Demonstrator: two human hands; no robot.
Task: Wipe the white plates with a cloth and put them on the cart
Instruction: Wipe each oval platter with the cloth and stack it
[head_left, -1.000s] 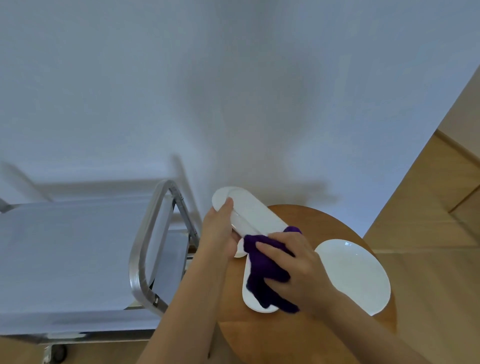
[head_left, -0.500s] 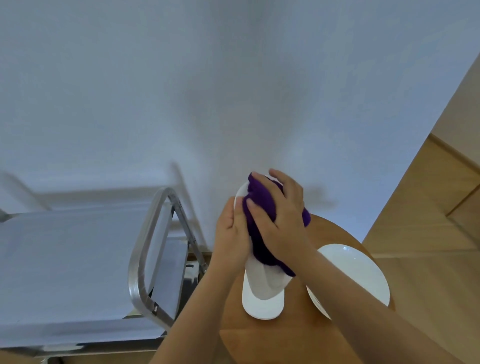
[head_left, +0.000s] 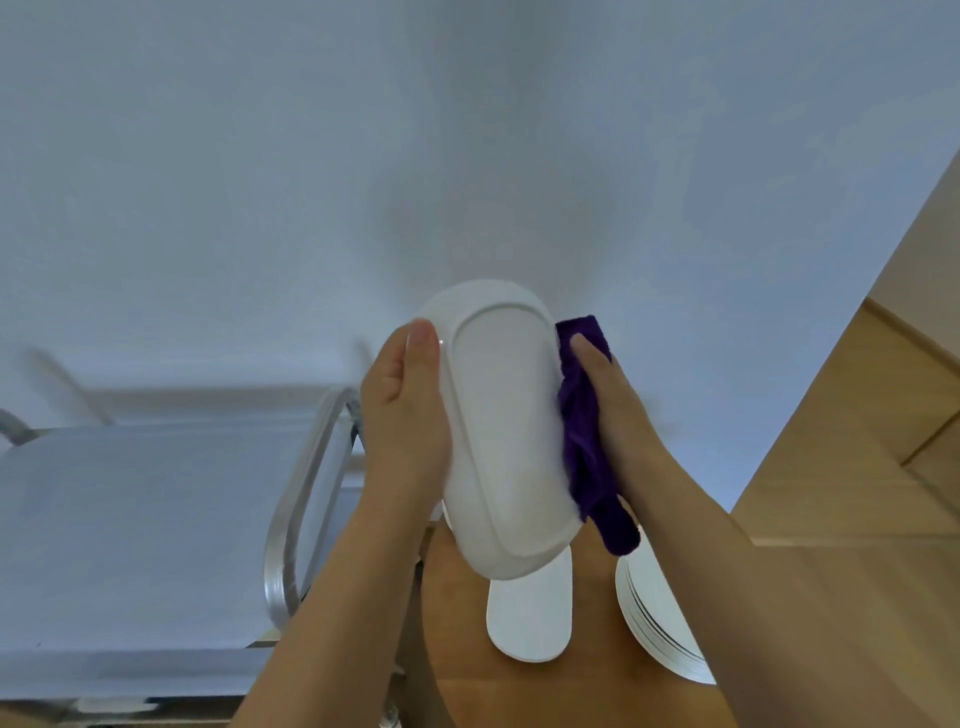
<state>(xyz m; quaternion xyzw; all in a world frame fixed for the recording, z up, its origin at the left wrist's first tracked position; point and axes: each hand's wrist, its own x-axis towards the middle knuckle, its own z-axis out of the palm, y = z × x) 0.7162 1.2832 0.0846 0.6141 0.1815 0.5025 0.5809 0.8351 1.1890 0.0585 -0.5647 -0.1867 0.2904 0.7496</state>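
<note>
plate (head_left: 506, 441) flipped, underside now up, raised | cloth (head_left: 587, 431) moved top→right edge w/ right hand (head_left: 618, 415)

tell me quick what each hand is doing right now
Left hand: grips the long white oval plate, lifted, underside showing.
Right hand: holds the purple cloth against that plate's edge.

Held white oblong plate (head_left: 506, 441): glossy, smooth ceramic look
Purple cloth (head_left: 587, 441): soft, fuzzy fabric
Round wooden table (head_left: 457, 634): smooth, matt
Cart (head_left: 130, 530): matt grey shelf; handle (head_left: 306, 488) brushed silver metal
</note>
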